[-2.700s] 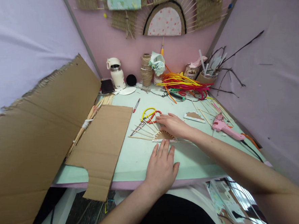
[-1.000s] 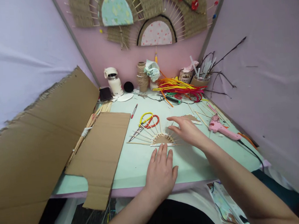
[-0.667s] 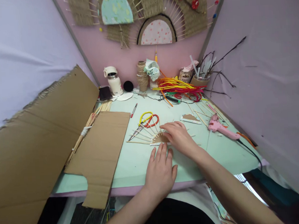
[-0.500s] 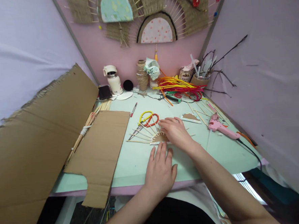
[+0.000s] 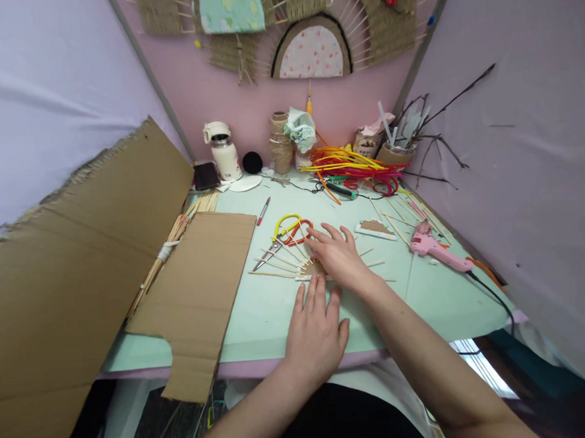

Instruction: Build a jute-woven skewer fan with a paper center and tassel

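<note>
A cardboard half-disc [image 5: 313,268] with thin wooden sticks fanned out from its curved edge lies flat on the pale green table. Over its right part rests my right hand [image 5: 340,256], fingers spread, hiding some of the sticks. My left hand [image 5: 315,326] lies with fingers stretched out, their tips at the white straight edge of the half-disc. Scissors [image 5: 284,238] with yellow and red handles lie just behind the fan, partly under its sticks. Farther right sits a second cardboard half-disc [image 5: 375,228] with a white edge.
A pink glue gun [image 5: 435,246] with a black cord lies at the right. Cardboard sheets [image 5: 202,284] and bundled sticks [image 5: 161,260] occupy the left. Along the back stand a bottle [image 5: 226,158], twine [image 5: 280,144], coloured cords [image 5: 353,166] and a pot of twigs [image 5: 397,153].
My right hand has shifted slightly left and its fingers have spread, showing more sticks on the right. My left hand stays at the straight edge. The camera view has shifted a little.
</note>
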The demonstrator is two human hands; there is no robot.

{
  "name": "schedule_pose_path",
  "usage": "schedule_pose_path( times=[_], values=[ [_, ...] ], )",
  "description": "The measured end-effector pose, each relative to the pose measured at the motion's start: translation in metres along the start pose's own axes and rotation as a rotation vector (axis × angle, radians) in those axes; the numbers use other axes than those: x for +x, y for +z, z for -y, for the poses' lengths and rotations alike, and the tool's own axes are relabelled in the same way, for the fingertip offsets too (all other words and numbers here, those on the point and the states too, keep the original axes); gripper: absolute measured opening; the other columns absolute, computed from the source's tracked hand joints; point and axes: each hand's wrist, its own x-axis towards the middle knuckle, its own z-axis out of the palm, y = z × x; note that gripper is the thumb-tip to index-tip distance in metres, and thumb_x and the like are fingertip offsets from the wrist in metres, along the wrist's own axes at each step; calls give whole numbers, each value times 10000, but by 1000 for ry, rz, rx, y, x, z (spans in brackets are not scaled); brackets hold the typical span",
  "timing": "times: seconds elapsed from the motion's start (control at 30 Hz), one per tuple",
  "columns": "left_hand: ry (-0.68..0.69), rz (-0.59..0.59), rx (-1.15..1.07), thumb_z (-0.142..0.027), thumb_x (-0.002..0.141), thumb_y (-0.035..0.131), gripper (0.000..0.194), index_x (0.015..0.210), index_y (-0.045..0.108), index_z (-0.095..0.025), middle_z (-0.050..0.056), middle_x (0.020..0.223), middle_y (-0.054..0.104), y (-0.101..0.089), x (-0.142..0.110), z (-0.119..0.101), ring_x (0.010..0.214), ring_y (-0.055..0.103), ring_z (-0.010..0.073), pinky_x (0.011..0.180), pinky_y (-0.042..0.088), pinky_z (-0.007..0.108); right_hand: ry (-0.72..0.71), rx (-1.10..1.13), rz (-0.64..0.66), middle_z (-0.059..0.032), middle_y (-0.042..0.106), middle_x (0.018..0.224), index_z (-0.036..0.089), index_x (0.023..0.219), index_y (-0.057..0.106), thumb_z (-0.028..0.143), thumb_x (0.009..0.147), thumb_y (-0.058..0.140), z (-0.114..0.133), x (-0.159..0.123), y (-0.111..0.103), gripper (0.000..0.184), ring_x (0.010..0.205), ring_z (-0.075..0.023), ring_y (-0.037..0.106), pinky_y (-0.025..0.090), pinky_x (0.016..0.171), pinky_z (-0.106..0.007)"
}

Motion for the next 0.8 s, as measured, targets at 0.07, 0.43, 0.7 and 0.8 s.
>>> schedule_pose_path(
  times=[0.07,0.43,0.7,0.8],
  values=[
    [0,1,0,-444,954,469,535,1395,509,-143,203,1530,424,0,0,0,1449,355,305,1143,335,475,3,-4,1,-20,497,1507,270,1204,648,158,932,471,0,0,0,343,1423,-338,349,226,1120,-617],
    [0,-6,4,-443,950,478,524,1376,526,-142,204,1522,434,0,0,0,1440,371,302,1143,335,470,7,-33,26,-29,469,1528,263,1196,645,162,944,469,3,-1,-2,324,1437,-339,327,211,1122,-621],
    [4,-19,23,-454,958,460,519,1365,532,-140,209,1526,427,3,-1,0,1442,369,300,1150,325,462,16,-62,35,-7,459,1535,254,1168,653,168,938,478,6,1,-3,302,1444,-329,316,215,1129,-614],
    [2,-24,17,-451,956,465,516,1364,533,-143,208,1524,430,2,-1,0,1441,372,300,1146,332,462,24,-62,45,-5,450,1541,253,1161,656,165,935,478,7,1,-4,302,1449,-332,310,213,1132,-619]
  ],
)
